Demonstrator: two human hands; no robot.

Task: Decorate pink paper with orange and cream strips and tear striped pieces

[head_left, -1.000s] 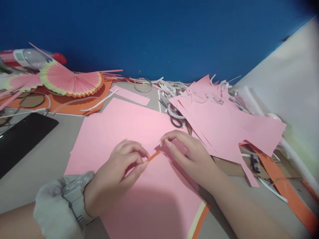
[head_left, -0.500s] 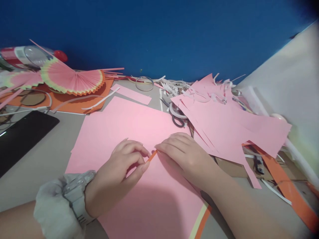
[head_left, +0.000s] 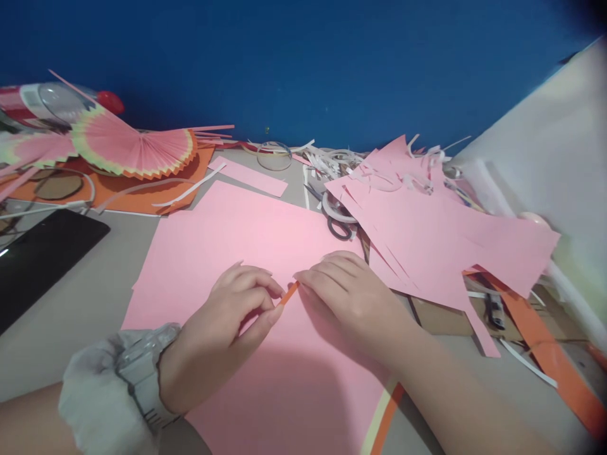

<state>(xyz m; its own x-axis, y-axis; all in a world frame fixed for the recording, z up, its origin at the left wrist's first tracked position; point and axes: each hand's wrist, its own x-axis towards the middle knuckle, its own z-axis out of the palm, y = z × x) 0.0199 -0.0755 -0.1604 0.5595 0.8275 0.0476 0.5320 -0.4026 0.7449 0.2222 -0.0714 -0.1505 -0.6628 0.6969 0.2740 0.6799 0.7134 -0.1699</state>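
Note:
Between my two hands runs a narrow orange paper strip [head_left: 290, 293], above a large pink sheet [head_left: 265, 221]. My left hand [head_left: 232, 309] pinches its lower end between thumb and fingers. At the upper end my right hand [head_left: 348, 297] is closed, fingers together, with its thumb hidden from sight. Under my right forearm, the sheet's lower right edge shows a cream and orange border [head_left: 385, 417]. How the strip joins the sheet, if at all, is covered by my hands.
Pleated paper fans [head_left: 137, 151] and a bottle [head_left: 57, 104] lie at back left, with a black phone [head_left: 52, 259] nearer. Scissors [head_left: 339, 227] show partly beneath pink sheets [head_left: 422, 234] at right. White paper scraps [head_left: 332, 164] pile along the blue wall [head_left: 303, 69].
Both hands keep nearly the same place and grip on the orange strip. The whole view has shifted very slightly.

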